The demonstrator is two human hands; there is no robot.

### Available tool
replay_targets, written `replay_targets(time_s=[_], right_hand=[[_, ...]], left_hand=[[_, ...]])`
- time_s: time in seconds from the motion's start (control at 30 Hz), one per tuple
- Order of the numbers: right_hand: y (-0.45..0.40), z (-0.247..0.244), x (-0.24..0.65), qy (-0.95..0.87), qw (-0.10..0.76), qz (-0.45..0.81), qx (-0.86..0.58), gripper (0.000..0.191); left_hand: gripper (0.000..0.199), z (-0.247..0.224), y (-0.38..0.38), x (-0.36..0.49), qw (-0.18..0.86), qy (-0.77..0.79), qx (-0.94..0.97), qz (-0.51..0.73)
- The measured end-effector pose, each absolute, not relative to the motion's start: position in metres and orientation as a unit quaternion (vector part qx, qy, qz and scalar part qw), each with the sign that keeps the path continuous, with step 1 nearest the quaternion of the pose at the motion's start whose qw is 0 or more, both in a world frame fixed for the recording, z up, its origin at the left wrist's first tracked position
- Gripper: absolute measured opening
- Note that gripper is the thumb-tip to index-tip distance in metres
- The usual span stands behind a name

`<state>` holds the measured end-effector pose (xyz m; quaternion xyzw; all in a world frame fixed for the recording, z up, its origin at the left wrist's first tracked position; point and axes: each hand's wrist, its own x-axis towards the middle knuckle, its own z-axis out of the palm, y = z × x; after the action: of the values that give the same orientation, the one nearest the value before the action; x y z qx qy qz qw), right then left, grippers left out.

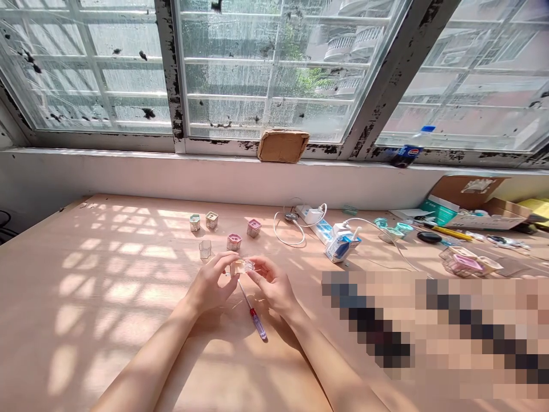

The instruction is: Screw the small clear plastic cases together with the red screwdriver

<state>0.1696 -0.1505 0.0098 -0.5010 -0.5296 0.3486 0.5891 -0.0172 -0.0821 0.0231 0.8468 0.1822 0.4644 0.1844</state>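
My left hand and my right hand meet near the table's middle, fingers closed from either side on a small clear plastic piece with a yellowish part. Fingers cover some of it, so its exact kind is unclear. Below it lies a screwdriver with a red and clear purple handle, its shaft pointing up toward my left fingertips. Just beyond my left hand stands a clear hexagonal cup. Farther back are small clear boxes with coloured tops: pink, darker pink, mint green and beige.
A white power strip with chargers and cables lies right of the boxes. More coloured parts, a black mouse and an open carton crowd the right side. A cola bottle leans on the sill. The lower right is pixelated.
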Motion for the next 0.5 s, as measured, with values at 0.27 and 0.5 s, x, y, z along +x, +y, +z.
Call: replay_targets(time_s=[0.27,0.5], right_hand=[[-0.152,0.014,0.171,-0.572,0.556,0.321,-0.510,0.033],[-0.156,0.024,0.172,-0.612,0.533,0.279,-0.513,0.031]], left_hand=[[0.033,0.020,-0.082,-0.017,0.189,0.177,0.849,0.461],[0.024,0.022,-0.080,-0.017,0.198,0.149,0.852,0.462]])
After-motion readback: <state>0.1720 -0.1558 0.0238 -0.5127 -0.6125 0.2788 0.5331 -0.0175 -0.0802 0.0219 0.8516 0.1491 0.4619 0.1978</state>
